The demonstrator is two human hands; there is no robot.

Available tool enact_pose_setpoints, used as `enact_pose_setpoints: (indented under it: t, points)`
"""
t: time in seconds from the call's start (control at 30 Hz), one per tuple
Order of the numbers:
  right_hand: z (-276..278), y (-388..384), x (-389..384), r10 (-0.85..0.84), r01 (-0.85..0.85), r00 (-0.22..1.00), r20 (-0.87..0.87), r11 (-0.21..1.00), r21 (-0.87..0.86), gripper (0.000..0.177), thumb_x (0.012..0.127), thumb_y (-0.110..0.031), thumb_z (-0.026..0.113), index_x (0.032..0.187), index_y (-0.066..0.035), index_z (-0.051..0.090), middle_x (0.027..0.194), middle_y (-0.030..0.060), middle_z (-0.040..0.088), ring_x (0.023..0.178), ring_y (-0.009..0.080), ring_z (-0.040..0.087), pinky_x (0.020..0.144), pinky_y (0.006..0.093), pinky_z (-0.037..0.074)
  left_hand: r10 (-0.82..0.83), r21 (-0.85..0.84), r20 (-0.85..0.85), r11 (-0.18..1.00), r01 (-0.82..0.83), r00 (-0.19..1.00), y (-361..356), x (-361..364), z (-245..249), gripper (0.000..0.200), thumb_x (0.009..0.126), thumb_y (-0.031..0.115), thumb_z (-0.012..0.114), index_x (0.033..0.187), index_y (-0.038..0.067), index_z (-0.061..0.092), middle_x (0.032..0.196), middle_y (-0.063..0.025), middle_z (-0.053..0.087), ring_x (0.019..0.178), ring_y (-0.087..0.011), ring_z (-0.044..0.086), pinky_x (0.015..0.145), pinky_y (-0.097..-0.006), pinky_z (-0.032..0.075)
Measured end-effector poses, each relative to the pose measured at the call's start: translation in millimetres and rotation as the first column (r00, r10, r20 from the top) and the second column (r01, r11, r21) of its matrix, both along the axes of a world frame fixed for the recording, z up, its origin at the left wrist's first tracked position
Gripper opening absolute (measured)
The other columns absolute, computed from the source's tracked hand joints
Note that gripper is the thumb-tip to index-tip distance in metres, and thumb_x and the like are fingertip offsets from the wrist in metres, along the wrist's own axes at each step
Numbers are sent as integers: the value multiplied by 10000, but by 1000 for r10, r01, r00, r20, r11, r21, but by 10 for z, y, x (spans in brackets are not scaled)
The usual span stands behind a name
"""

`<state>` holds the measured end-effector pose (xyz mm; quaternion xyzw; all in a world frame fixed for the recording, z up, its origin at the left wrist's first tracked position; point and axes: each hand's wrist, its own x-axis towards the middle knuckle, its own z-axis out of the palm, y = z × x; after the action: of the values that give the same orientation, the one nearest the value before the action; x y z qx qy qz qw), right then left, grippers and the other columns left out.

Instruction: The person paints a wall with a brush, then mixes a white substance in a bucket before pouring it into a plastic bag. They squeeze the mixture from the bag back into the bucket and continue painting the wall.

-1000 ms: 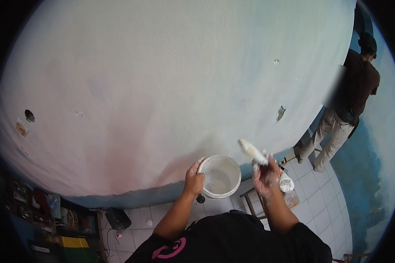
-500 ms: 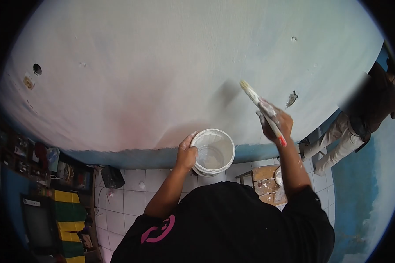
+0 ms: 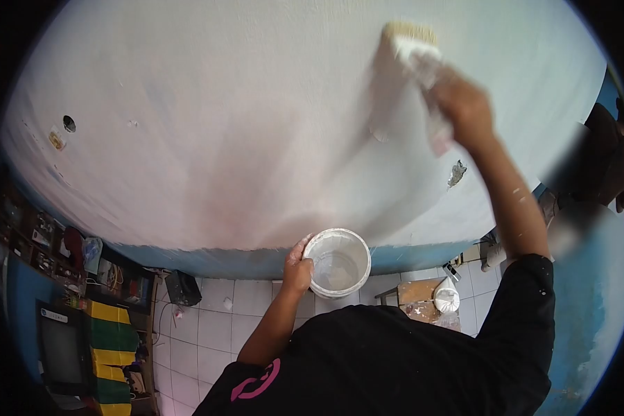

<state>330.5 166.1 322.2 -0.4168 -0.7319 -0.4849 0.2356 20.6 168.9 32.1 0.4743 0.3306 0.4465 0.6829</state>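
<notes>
One white bucket (image 3: 336, 294) was clasped at its rim by the left hand (image 3: 299, 269). Well apart and farther up, the right hand (image 3: 462, 104) gripped a wide brush (image 3: 414, 48) at the pale wall (image 3: 187, 83), though whether it touched was unclear.

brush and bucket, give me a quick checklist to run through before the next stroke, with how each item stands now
1. Brush gripped: ok, the right hand is closed around its handle.
2. Bucket held: ok, the left hand grips its rim.
3. Bucket mouth facing up: ok.
4. Enough in the bucket: cannot tell, the depth does not show.
5. Bristles touching the wall: cannot tell, contact is unclear.
6. Wall free of holes: not ok, a rough hole shows near the right forearm.
</notes>
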Motion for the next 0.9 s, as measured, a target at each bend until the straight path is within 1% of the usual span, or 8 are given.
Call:
enact_pose_setpoints:
  t: [0.2,0.4,0.43,0.47,0.57,0.67,0.77,0.9]
  points:
    - [-1584,-130,-286,-39,12,995,-87,954,-299,447,727,-149,599,1170,-97,559,1285,124,488,1164,269,494,980,382,401,67,-35,-43,997,-69,997,-67,-1,-9,651,592,-98,350,1228,-31,467,1124,-105,561,1020,-164,532,837,-213,402]
    - [-1660,-240,-292,29,-84,995,-93,736,-671,344,768,-147,544,1107,-145,598,1219,81,547,1104,183,539,859,331,481,83,17,-36,996,-83,996,-14,-31,-76,646,596,-94,349,1227,-27,469,1130,-102,558,1040,-168,526,846,-212,399]
    - [-1441,-164,-208,80,-84,996,-31,822,-564,308,750,-179,565,1051,-143,622,1164,72,582,994,202,594,782,329,505,73,16,-43,997,-72,996,-5,-29,-100,648,596,-94,350,1230,-27,466,1134,-102,557,1041,-167,526,845,-212,399]
    - [-1170,-78,-89,45,-156,982,-181,729,-666,347,614,-133,647,959,-109,620,1105,87,605,864,255,621,711,335,509,63,11,-51,998,-63,997,-3,-37,-126,650,596,-94,350,1233,-27,464,1138,-102,555,1041,-166,526,844,-211,400]
    - [-266,-31,-124,106,-187,972,-211,890,-415,280,619,-24,641,892,-86,633,970,109,638,700,285,602,630,344,501,49,-31,-46,998,-50,998,21,-26,-63,658,594,-91,354,1241,-26,456,1150,-98,551,1041,-162,526,833,-206,402]
    - [193,-65,-312,223,-227,968,-118,974,-18,292,694,-65,599,981,-108,635,1122,62,613,977,227,610,724,328,498,40,-72,-36,996,-42,999,9,-39,-32,658,597,-85,358,1246,-25,453,1153,-92,550,1035,-155,527,814,-198,405]
    - [34,-118,-373,115,-113,993,-15,988,104,303,707,-90,590,1006,-115,632,1165,56,590,1084,229,557,833,365,464,40,-50,-37,998,-42,999,2,-49,-144,650,606,-80,359,1248,-25,452,1155,-88,548,1033,-150,525,799,-193,405]
    - [-1385,19,-344,23,-28,1000,-19,956,-292,193,732,-160,595,902,-70,611,1276,182,474,1172,346,468,991,483,346,44,-38,-39,998,-45,998,-16,-99,-243,652,610,-77,355,1254,-24,445,1158,-84,547,1034,-148,523,795,-190,405]
